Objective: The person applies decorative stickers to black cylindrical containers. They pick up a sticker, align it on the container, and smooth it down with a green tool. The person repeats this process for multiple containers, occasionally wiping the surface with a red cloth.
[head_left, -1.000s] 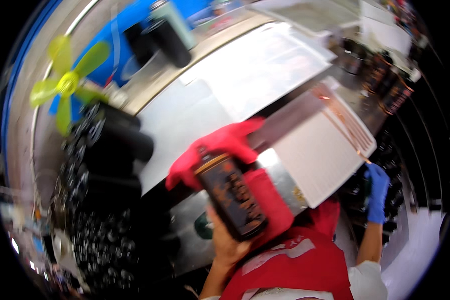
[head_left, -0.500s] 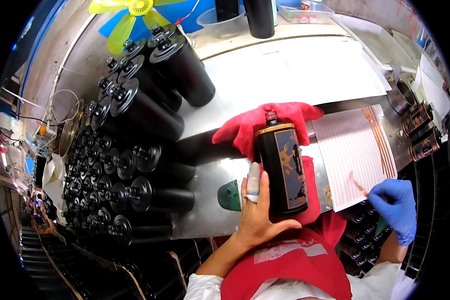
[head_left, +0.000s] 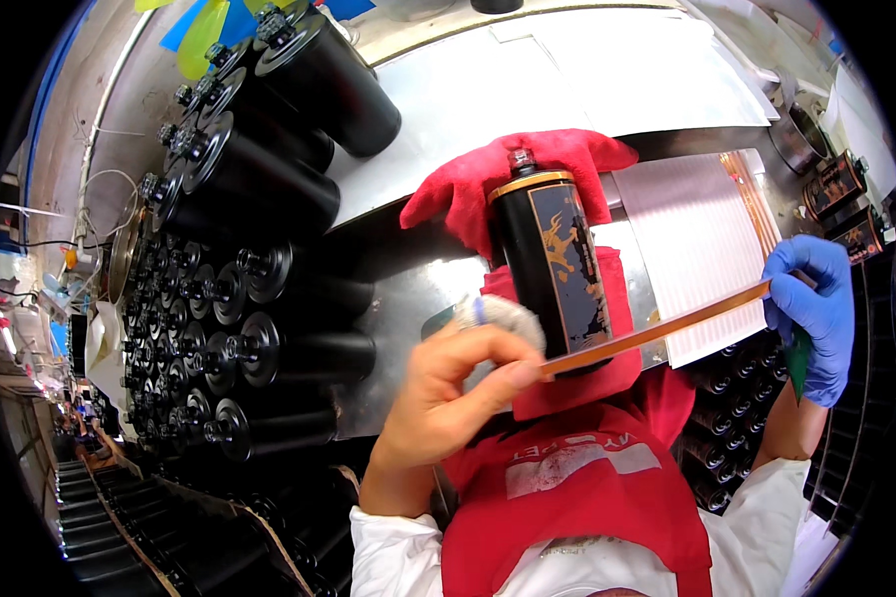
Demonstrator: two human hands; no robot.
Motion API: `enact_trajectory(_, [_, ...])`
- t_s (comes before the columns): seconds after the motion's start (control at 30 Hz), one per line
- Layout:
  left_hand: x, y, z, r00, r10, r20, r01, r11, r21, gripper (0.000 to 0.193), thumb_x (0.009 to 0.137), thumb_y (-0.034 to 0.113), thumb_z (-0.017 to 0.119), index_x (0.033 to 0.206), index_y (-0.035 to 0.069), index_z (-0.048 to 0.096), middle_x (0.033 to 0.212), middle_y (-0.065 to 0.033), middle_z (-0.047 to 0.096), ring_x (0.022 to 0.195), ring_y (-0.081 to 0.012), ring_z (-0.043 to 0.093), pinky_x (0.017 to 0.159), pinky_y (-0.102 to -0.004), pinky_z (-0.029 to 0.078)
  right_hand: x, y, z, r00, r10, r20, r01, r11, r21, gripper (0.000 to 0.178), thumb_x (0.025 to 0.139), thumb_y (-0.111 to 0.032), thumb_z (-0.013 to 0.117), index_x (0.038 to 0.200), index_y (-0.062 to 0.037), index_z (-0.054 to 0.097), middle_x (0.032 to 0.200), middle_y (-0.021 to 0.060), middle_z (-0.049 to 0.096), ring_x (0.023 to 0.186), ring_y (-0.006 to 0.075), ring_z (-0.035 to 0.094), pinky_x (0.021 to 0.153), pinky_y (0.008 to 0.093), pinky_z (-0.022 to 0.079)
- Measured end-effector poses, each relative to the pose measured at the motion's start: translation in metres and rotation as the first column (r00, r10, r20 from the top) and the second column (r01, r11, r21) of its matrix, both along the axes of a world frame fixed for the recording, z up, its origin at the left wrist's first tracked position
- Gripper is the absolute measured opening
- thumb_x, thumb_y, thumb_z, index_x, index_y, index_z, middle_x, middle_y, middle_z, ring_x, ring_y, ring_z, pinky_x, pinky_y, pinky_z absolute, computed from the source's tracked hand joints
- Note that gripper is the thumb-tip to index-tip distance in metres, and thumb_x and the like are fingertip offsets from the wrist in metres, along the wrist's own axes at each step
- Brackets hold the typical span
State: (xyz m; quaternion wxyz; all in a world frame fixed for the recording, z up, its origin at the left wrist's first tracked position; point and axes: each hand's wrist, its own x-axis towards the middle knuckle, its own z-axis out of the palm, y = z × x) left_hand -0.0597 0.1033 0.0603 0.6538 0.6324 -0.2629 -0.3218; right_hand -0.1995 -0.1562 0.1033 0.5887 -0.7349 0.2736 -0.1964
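head view: pinching a copper-toned strip (head_left: 657, 331) near both ends, fingers narrowed, with left hand (head_left: 443, 393) and gloved right hand (head_left: 814, 308), right of centre in the frame; probably light, bendy, easily creased, so best gripped at the tips. now stretched between both, earlier held by the right only.

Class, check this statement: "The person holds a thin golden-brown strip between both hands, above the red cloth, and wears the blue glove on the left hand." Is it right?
Not quite: the head view shows the blue glove on the right hand. The left hand has no blue glove. The thin golden-brown strip is described correctly.
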Motion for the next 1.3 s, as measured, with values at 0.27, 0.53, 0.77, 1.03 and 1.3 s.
enact_trajectory(0.27, [-0.034,0.019,-0.053,0.989,0.138,0.049,-0.145,0.976,0.161,0.008,0.078,0.007,0.072,0.077,0.002,0.065,0.065,0.0025,0.054,0.059,-0.0060,0.042,0.057,-0.0208,0.034,-0.058,-0.035,-0.081,0.972,-0.102,-0.211,0.149,0.964,0.222,0.010,0.078,-0.008,0.063,0.076,0.0015,0.061,0.057,0.0043,0.057,0.042,0.0046,0.047,0.037,0.0156,0.030])
enact_trajectory(0.53, [-0.041,0.000,-0.070,0.971,0.212,0.112,-0.230,0.956,0.182,0.010,0.077,0.007,0.074,0.077,0.003,0.065,0.067,0.0030,0.053,0.058,-0.0042,0.040,0.053,-0.0197,0.032,-0.063,-0.050,-0.106,0.943,-0.080,-0.323,0.148,0.970,0.191,0.013,0.082,-0.012,0.062,0.077,0.0005,0.061,0.056,0.0034,0.055,0.040,0.0031,0.044,0.037,0.0154,0.029])
enact_trajectory(0.77, [-0.038,-0.001,-0.073,0.970,0.232,0.070,-0.241,0.953,0.182,0.010,0.077,0.007,0.074,0.076,0.002,0.065,0.066,0.0030,0.053,0.058,-0.0042,0.040,0.054,-0.0197,0.032,-0.061,-0.055,-0.115,0.933,-0.078,-0.352,0.156,0.967,0.200,0.014,0.082,-0.013,0.062,0.076,-0.0010,0.061,0.055,0.0024,0.055,0.040,0.0030,0.043,0.037,0.0158,0.028])
enact_trajectory(1.03, [-0.037,0.001,-0.075,0.973,0.223,0.056,-0.229,0.957,0.179,0.009,0.077,0.002,0.072,0.077,-0.001,0.064,0.074,-0.0006,0.059,0.066,-0.0049,0.048,0.059,-0.0192,0.036,-0.061,-0.059,-0.113,0.922,-0.128,-0.365,0.195,0.969,0.154,0.015,0.082,-0.016,0.063,0.076,-0.0023,0.061,0.054,0.0009,0.053,0.039,0.0029,0.041,0.037,0.0165,0.027])
enact_trajectory(1.3, [-0.036,-0.003,-0.086,0.948,0.266,-0.173,-0.269,0.963,0.007,0.022,0.075,0.003,0.074,0.087,0.003,0.056,0.083,0.0020,0.053,0.069,-0.0046,0.043,0.064,-0.0195,0.037,-0.059,-0.060,-0.115,0.913,-0.130,-0.386,0.200,0.969,0.147,0.016,0.083,-0.017,0.062,0.075,-0.0026,0.061,0.054,0.0001,0.053,0.038,0.0028,0.041,0.037,0.0166,0.026])
